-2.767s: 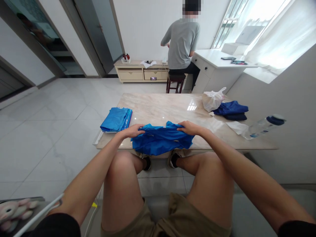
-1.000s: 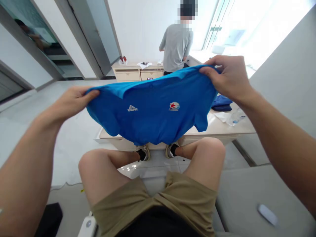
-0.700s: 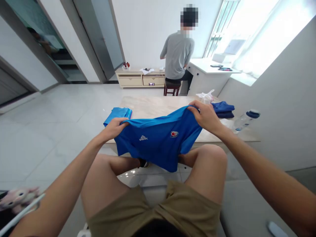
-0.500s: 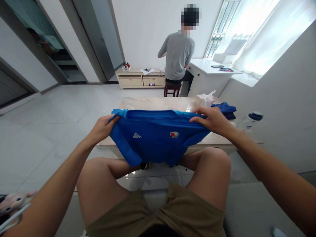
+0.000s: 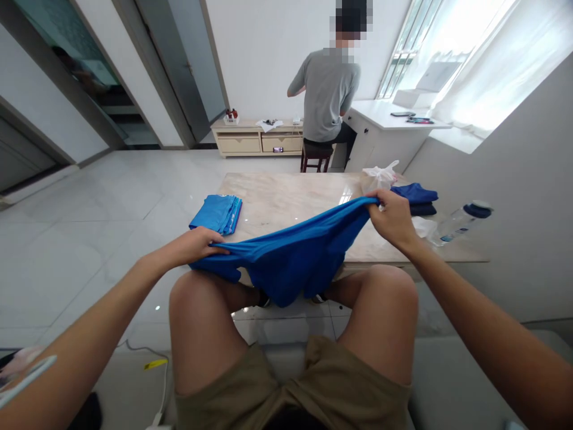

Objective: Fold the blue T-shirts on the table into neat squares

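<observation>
A pale marble-topped table [image 5: 286, 200] stands on a glossy white tiled floor [image 5: 89, 221], with white walls [image 5: 259, 54] behind and a grey door [image 5: 181, 65] at the far left. Against the far wall sits a low cream cabinet [image 5: 255, 138] with drawers — beside it a dark wooden stool [image 5: 317, 156] and a white desk [image 5: 380, 128]. Bright daylight pours through the window [image 5: 452, 54] at the right, behind sheer white curtains [image 5: 505, 60].
</observation>
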A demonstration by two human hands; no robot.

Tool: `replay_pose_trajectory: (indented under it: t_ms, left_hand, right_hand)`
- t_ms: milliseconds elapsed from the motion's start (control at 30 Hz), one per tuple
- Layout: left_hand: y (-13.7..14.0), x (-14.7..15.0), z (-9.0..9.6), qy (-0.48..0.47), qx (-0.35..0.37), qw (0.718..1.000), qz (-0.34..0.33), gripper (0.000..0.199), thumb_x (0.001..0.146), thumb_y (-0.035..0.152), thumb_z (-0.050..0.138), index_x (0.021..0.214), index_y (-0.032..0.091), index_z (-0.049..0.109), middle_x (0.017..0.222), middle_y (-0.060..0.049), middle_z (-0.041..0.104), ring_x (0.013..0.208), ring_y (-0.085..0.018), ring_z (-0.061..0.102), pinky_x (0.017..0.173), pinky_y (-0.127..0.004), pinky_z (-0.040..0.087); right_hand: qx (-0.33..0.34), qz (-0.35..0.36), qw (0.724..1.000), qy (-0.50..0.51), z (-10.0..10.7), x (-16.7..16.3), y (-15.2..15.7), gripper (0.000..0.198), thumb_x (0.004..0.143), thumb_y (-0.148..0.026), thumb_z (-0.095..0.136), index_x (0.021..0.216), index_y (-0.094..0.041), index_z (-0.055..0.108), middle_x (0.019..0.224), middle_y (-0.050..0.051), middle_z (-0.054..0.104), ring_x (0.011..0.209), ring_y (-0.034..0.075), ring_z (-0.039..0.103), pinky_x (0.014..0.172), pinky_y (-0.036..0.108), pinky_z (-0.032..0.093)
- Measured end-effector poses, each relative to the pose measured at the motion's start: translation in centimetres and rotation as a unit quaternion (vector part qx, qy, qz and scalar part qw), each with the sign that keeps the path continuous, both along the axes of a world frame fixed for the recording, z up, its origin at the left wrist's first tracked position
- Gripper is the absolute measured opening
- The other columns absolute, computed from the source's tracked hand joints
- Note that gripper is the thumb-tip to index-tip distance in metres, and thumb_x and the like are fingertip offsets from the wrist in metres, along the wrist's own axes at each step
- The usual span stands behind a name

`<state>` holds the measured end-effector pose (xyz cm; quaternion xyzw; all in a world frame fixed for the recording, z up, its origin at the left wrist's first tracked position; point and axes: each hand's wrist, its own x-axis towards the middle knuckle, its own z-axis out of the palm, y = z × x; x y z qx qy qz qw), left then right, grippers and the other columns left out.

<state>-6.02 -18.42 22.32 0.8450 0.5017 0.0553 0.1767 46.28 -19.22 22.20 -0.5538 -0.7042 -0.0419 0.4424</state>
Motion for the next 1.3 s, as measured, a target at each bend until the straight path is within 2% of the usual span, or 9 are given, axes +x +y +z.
replay_pose_trajectory:
  t_ms: [133,300,433,567,733,900,1067,1200,1300]
  left_hand:
    - [1.5,-0.4,-0.7,-0.022,0.058,0.994,0.092,0.039,0.088,0.060,0.061,0.086,0.027,0.082,0.090,-0.005,0.082,0.084,-0.026,0.071,0.074,-0.031,0.051]
    - [3.0,1.1,-1.3,-0.166,0.177,0.949,0.202,0.031,0.092,0.045,0.057,0.094,0.023,0.077,0.093,-0.006,0.078,0.086,-0.024,0.067,0.080,-0.031,0.052]
    - [3.5,3.4,-2.3,-0.295,0.186,0.892,0.289,0.027,0.099,0.042,0.051,0.084,0.023,0.064,0.072,0.000,0.059,0.071,-0.019,0.053,0.066,-0.028,0.045]
    - [4.0,4.0,-1.4,-0.324,0.229,0.862,0.315,0.029,0.102,0.039,0.051,0.077,0.025,0.053,0.064,0.004,0.043,0.064,-0.016,0.042,0.059,-0.027,0.036]
    - [4.5,2.1,-0.4,-0.234,0.329,0.876,0.264,0.030,0.101,0.040,0.054,0.078,0.022,0.058,0.061,0.004,0.045,0.064,-0.014,0.040,0.064,-0.028,0.035]
    - [6.8,-0.3,-3.6,-0.105,0.295,0.919,0.240,0.044,0.102,0.052,0.055,0.068,0.024,0.060,0.055,0.003,0.042,0.056,-0.015,0.038,0.063,-0.031,0.030]
    - [13.8,0.5,-6.2,0.028,0.289,0.933,0.211,0.053,0.106,0.061,0.050,0.071,0.025,0.067,0.061,-0.002,0.053,0.061,-0.020,0.049,0.064,-0.033,0.025]
    - [23.1,3.0,-7.8,0.075,0.272,0.935,0.212,0.057,0.110,0.064,0.047,0.084,0.024,0.077,0.072,-0.007,0.065,0.080,-0.027,0.067,0.070,-0.034,0.036]
    - [30.4,4.8,-10.2,0.071,0.232,0.945,0.220,0.052,0.110,0.063,0.050,0.095,0.024,0.080,0.087,-0.008,0.075,0.103,-0.031,0.073,0.081,-0.034,0.046]
  right_hand:
    - [0.008,-0.049,0.997,0.062,-1.3,-0.7,1.2,0.019,0.098,-0.034,0.062,0.097,-0.022,0.077,0.083,0.006,0.076,0.077,0.026,0.067,0.079,0.039,0.057]
    - [0.056,-0.092,0.986,0.129,-2.1,-1.2,3.1,0.030,0.107,-0.047,0.058,0.100,-0.022,0.073,0.085,0.006,0.072,0.084,0.026,0.065,0.087,0.041,0.057]
    - [0.080,-0.112,0.981,0.137,-2.8,-1.7,3.9,0.043,0.112,-0.058,0.049,0.099,-0.022,0.070,0.085,0.007,0.070,0.084,0.027,0.064,0.089,0.044,0.056]
    - [0.120,-0.120,0.984,0.056,-2.5,-0.9,4.1,0.054,0.115,-0.060,0.039,0.105,-0.019,0.073,0.083,0.009,0.071,0.073,0.026,0.063,0.077,0.039,0.051]
    - [0.063,-0.138,0.980,-0.128,-3.0,3.0,4.8,0.051,0.112,-0.062,0.048,0.099,-0.020,0.074,0.068,0.006,0.066,0.067,0.024,0.062,0.066,0.033,0.039]
    - [0.034,-0.166,0.964,-0.205,-5.4,6.9,7.0,0.048,0.110,-0.058,0.053,0.087,-0.021,0.070,0.064,0.007,0.065,0.063,0.022,0.058,0.062,0.033,0.029]
    - [-0.016,-0.193,0.943,-0.272,-6.3,8.9,13.3,0.056,0.113,-0.060,0.052,0.072,-0.022,0.060,0.062,0.008,0.064,0.060,0.020,0.050,0.063,0.035,0.024]
    - [-0.068,-0.226,0.913,-0.332,-6.3,9.0,21.7,0.059,0.117,-0.061,0.052,0.082,-0.016,0.069,0.080,0.014,0.074,0.069,0.019,0.055,0.067,0.036,0.020]
    - [-0.119,-0.227,0.903,-0.345,-7.9,8.7,28.8,0.066,0.118,-0.065,0.048,0.094,-0.009,0.075,0.093,0.020,0.079,0.079,0.019,0.062,0.071,0.037,0.020]
